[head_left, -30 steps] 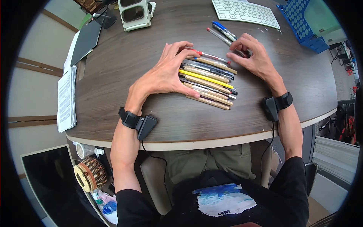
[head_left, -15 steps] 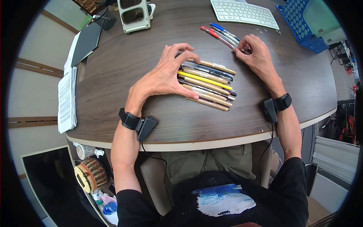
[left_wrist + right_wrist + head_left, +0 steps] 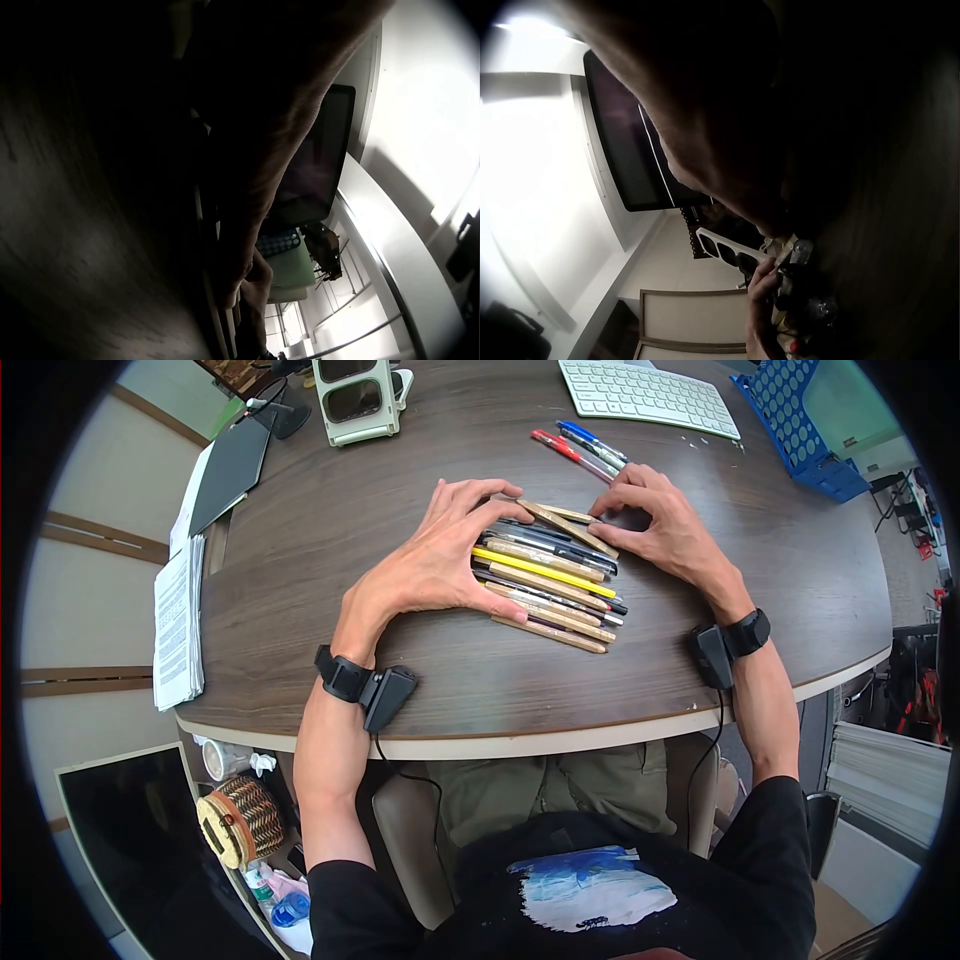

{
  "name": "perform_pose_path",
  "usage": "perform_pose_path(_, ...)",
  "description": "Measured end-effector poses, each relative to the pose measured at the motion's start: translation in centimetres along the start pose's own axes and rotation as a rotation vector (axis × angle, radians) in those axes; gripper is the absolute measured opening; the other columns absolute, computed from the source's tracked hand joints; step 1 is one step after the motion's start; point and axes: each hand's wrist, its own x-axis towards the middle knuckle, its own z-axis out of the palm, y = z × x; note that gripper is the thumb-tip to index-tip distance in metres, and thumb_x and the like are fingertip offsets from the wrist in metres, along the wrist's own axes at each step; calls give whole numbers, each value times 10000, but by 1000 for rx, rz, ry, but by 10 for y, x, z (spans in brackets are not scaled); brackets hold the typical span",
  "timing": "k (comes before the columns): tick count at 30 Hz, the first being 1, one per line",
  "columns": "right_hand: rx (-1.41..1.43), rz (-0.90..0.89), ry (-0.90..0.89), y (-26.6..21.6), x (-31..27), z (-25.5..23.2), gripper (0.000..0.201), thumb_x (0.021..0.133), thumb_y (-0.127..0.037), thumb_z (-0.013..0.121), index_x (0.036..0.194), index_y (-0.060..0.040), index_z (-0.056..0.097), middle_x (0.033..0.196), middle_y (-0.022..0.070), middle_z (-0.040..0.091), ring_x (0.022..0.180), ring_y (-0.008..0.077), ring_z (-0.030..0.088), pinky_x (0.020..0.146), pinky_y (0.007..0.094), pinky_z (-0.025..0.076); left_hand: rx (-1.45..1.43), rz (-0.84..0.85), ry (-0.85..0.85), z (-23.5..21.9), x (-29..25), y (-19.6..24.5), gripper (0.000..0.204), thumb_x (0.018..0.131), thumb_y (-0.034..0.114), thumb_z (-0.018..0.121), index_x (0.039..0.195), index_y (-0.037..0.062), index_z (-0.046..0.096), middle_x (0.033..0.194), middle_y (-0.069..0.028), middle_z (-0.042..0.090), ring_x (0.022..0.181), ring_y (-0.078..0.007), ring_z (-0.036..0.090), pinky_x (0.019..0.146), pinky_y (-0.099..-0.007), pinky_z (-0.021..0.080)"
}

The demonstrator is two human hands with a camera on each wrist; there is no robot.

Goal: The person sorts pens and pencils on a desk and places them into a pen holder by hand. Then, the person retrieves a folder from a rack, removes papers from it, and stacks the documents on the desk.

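Note:
A row of pens and pencils lies side by side on the desk, with a yellow pencil (image 3: 545, 572) in the middle. My left hand (image 3: 432, 552) spans the left ends of the row, thumb at the near side and index finger at the far side, holding them together. At the far side a tan pencil (image 3: 568, 528) lies slantwise across the row. Behind it, a second tan pencil (image 3: 566, 513) has its right end between the thumb and index finger of my right hand (image 3: 662, 520), which pinches it. Both wrist views are dark.
Beyond my right hand lie a red pen (image 3: 560, 445) and a blue pen (image 3: 590, 438) with others. A white keyboard (image 3: 650, 398) and a blue basket (image 3: 790, 420) stand farther back. At the left are a white holder (image 3: 355, 405) and a paper stack (image 3: 178, 625).
The red pen has gone from the row's far side to the group by the keyboard. My right hand has come back left to the tan pencils, and one now slants. My left hand stays nearly still.

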Motion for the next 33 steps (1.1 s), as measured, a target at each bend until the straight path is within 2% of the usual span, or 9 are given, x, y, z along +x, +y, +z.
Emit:
perform_pose_path(11, -6, 81, 81, 0, 1, -3, 184, 975, -257, 819, 994, -77, 784, 924, 40, 653, 922, 208, 610, 832, 379, 515, -21, -58, 19, 0, -1, -1, 1102, 554, 526, 1035, 1496, 156, 598, 1618, -61, 488, 1555, -328, 354, 1298, -562, 391)
perform_pose_path(13, 2, 76, 105, 5, 2, -1, 185, 977, -259, 819, 994, -77, 785, 920, 39, 651, 909, 204, 607, 819, 377, 513, -25, -90, 55, -4, -2, -3, 911, 757, 564, 921, 1503, 155, 595, 1599, -66, 508, 1558, -312, 369, 1294, -562, 380)
perform_pose_path(14, 8, 69, 128, 6, 2, -1, 187, 979, -260, 819, 993, -77, 785, 917, 38, 648, 896, 201, 603, 806, 375, 511, -24, -90, 55, -5, -1, -4, 911, 757, 564, 921, 1503, 155, 595, 1599, -66, 508, 1558, -312, 369, 1294, -562, 380)
perform_pose_path(16, 25, 70, 121, 5, 2, -2, 179, 976, -252, 819, 995, -78, 785, 917, 37, 647, 903, 200, 608, 817, 374, 513, -183, -182, 54, -8, 2, -6, 677, 980, 570, 700, 1505, 153, 608, 1623, -66, 500, 1571, -295, 368, 1293, -551, 366)
perform_pose_path(17, 42, 73, 112, 4, 1, -2, 171, 972, -244, 820, 997, -78, 784, 916, 35, 647, 911, 200, 612, 829, 373, 515, -182, -182, 54, -8, 2, -5, 677, 980, 570, 700, 1505, 153, 608, 1623, -66, 500, 1571, -295, 368, 1293, -551, 366)
perform_pose_path(19, 29, 34, 98, 1, 0, -2, 162, 967, -233, 821, 996, -78, 783, 917, 31, 649, 917, 198, 618, 843, 373, 517, -77, -83, 80, -5, 1, -1, 557, 1096, 535, 514, 1501, 170, 631, 1650, -58, 498, 1589, -294, 372, 1345, -588, 248)
perform_pose_path(20, 16, -5, 84, 0, 0, -1, 153, 962, -222, 822, 994, -78, 782, 918, 28, 651, 923, 196, 624, 857, 372, 520, -77, -84, 79, -4, 1, -2, 557, 1096, 535, 514, 1501, 170, 631, 1650, -58, 498, 1589, -294, 372, 1345, -588, 248)
perform_pose_path(25, 23, -42, 28, -2, -1, 0, 134, 950, -196, 826, 1009, -82, 786, 922, 25, 659, 942, 189, 637, 882, 373, 524, -48, -46, 37, -1, 3, -8, 550, 1110, 566, 493, 1489, 207, 664, 1652, -52, 516, 1592, -292, 401, 1359, -671, 10)
perform_pose_path(33, 168, -110, 135, 9, 1, 11, 121, 948, -174, 832, 1028, -91, 797, 909, 21, 697, 762, 171, 623, 722, 349, 533, -17, -34, 36, 0, 3, -8, 564, 1105, 581, 498, 1484, 201, 672, 1637, -53, 533, 1583, -289, 410, 1359, -675, 34)
